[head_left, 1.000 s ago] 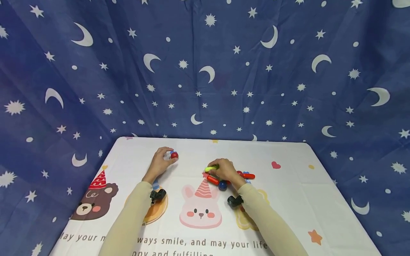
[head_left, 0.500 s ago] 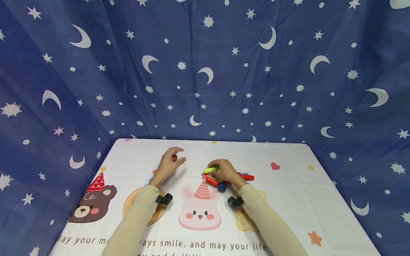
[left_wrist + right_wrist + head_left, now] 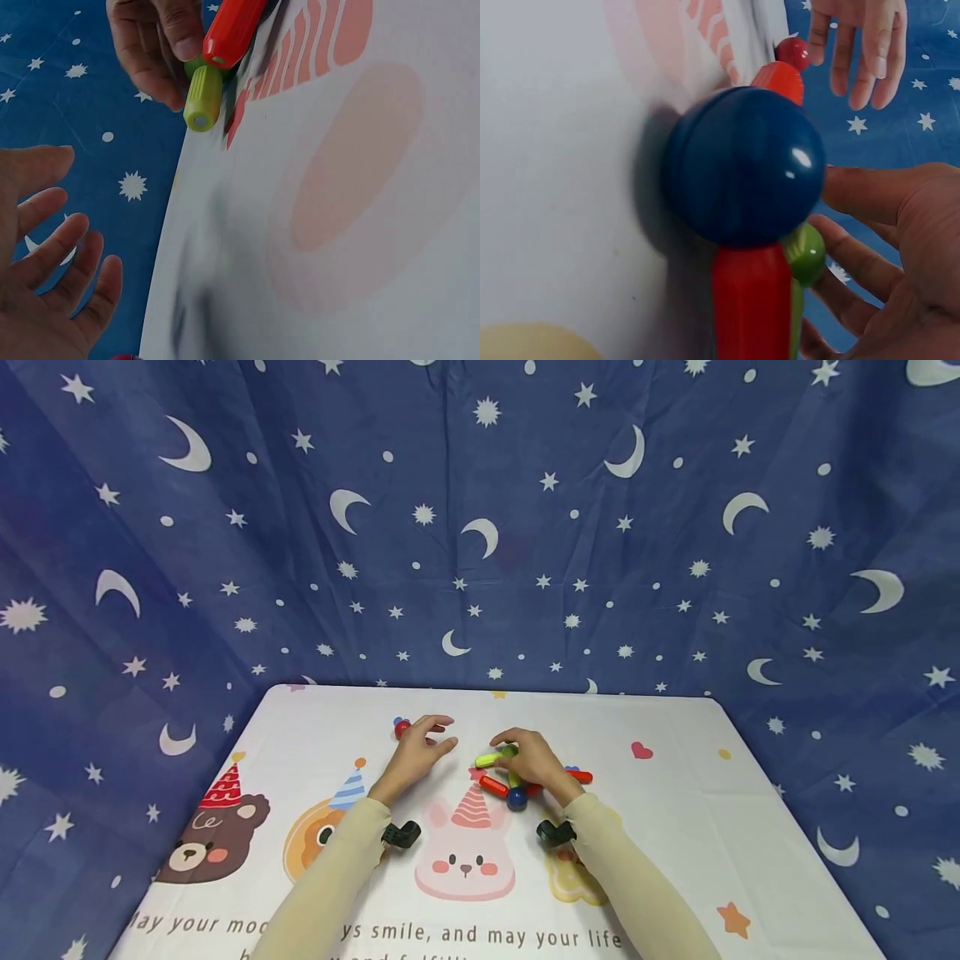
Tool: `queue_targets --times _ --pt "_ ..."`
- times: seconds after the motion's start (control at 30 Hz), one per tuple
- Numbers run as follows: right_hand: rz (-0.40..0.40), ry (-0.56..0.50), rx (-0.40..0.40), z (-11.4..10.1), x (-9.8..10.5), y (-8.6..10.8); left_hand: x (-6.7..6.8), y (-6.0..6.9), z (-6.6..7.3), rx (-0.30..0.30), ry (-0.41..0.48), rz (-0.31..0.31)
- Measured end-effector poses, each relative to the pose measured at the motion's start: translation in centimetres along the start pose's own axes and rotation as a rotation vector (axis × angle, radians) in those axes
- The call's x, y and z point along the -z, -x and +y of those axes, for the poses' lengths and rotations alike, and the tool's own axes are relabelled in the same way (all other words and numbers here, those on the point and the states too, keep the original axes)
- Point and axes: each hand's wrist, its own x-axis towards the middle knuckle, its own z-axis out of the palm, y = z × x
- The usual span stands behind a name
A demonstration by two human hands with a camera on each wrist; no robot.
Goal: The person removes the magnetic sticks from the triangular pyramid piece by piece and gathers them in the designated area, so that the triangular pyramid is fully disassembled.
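My left hand hovers over the middle left of the table, fingers apart and holding nothing. Just behind it lie a red ball and a blue piece, partly covered by the hand. My right hand is spread loosely around a green ball, thumb and fingers apart; whether it touches the ball is unclear. A yellow-green toy rod sticks out leftward from that ball, with a grey disc in its end. A red rod meets a dark blue ball below the right hand.
Another red rod lies right of the right hand, beside a blue piece. A white cloth with printed animals and lettering covers the table. Behind it hangs a blue curtain with moons and stars.
My left hand has drawn away from the red ball, moving right and slightly nearer. My right hand, earlier closed around the yellow-green rod, has loosened its fingers. The pieces stay nearly in place.
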Motion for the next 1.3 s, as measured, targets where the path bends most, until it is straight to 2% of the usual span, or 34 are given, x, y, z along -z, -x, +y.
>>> queue_targets --times 0.3,0.5,0.63,0.83,1.07,1.3 --pt "0.051 -0.015 0.060 -0.2 1.4 0.7 -1.5 -0.1 0.3 -0.013 0.045 -0.039" --pt "0.091 -0.015 0.091 0.5 2.0 1.3 -2.3 0.2 0.2 0.007 0.064 -0.076" --pt "0.106 -0.010 0.080 1.1 2.3 1.5 -2.7 0.3 0.1 0.021 0.073 -0.107" --pt "0.113 -0.002 0.062 1.8 2.5 1.8 -3.4 0.3 -0.1 0.013 0.049 -0.163" --pt "0.072 0.005 0.008 2.2 2.4 1.5 -4.5 -0.4 -0.5 -0.010 -0.040 -0.180" --pt "0.056 -0.005 0.040 2.6 1.9 0.9 -5.1 -0.8 0.0 0.003 -0.098 -0.238"
